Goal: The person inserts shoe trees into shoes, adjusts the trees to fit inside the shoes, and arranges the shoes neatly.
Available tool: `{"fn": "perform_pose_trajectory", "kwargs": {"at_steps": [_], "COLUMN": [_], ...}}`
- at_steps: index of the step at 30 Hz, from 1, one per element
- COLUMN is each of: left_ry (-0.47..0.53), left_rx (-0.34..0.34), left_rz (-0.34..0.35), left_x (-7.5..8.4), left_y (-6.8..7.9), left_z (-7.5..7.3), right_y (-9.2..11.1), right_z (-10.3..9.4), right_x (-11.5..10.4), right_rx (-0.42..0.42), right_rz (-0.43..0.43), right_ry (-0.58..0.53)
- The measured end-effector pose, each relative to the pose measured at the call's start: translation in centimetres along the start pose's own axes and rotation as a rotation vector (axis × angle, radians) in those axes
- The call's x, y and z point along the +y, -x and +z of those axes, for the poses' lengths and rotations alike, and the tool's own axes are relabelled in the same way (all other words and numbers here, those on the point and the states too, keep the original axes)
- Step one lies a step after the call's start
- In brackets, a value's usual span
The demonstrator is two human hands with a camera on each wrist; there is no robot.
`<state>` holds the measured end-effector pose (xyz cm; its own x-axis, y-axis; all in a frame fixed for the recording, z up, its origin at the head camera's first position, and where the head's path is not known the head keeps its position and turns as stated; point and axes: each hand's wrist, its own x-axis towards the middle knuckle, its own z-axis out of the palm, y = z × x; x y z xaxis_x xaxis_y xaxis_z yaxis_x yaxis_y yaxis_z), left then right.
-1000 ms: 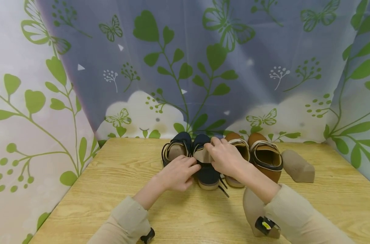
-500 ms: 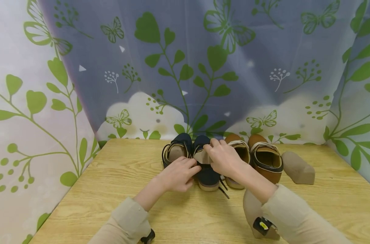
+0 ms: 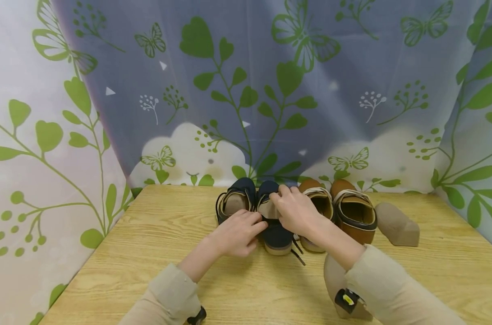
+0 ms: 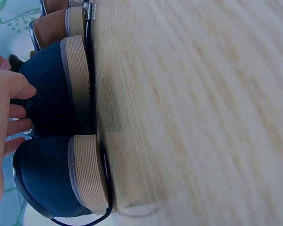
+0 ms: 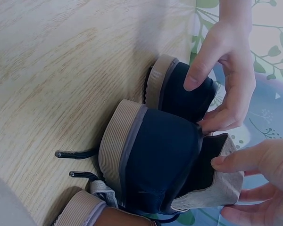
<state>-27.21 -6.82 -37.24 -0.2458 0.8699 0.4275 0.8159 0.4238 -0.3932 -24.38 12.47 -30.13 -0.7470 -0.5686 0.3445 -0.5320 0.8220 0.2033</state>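
A navy lace-up shoe (image 3: 277,238) stands with its heel towards me. My right hand (image 3: 296,208) pinches a grey-beige moulded shoe insert (image 5: 226,181) that sits in this shoe's opening. In the right wrist view the insert's rear part sticks out above the collar, with the thumb on its inner wall; its front is hidden in the shoe. My left hand (image 3: 236,232) holds the same shoe's heel collar with bent fingers, seen close in the left wrist view. To its left stands the matching navy shoe (image 3: 243,184), another insert (image 3: 233,203) inside it.
Two brown shoes (image 3: 345,187) with pale laces stand right of the navy pair. A loose insert (image 3: 397,223) lies beyond them; another (image 3: 334,275) lies partly under my right forearm. The wooden table (image 3: 148,234) ends at a printed curtain (image 3: 246,90).
My right forearm and sleeve have shifted slightly left. Both hands keep nearly the same place on the shoe and the insert.
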Motion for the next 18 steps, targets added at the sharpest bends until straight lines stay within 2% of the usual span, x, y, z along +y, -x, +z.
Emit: {"fn": "perform_pose_trajectory", "kwargs": {"at_steps": [11,18], "left_ry": [-0.002,-0.002], "left_rx": [0.009,-0.013], "left_rz": [-0.002,-0.013], "left_x": [0.05,0.08], "left_y": [0.07,0.12], "left_z": [-0.05,0.03], "right_y": [-0.21,-0.34], "right_z": [0.17,0.28], "right_x": [-0.08,-0.13], "right_rx": [-0.017,-0.023], "right_rz": [0.004,0.009], "right_ry": [0.009,0.011]}}
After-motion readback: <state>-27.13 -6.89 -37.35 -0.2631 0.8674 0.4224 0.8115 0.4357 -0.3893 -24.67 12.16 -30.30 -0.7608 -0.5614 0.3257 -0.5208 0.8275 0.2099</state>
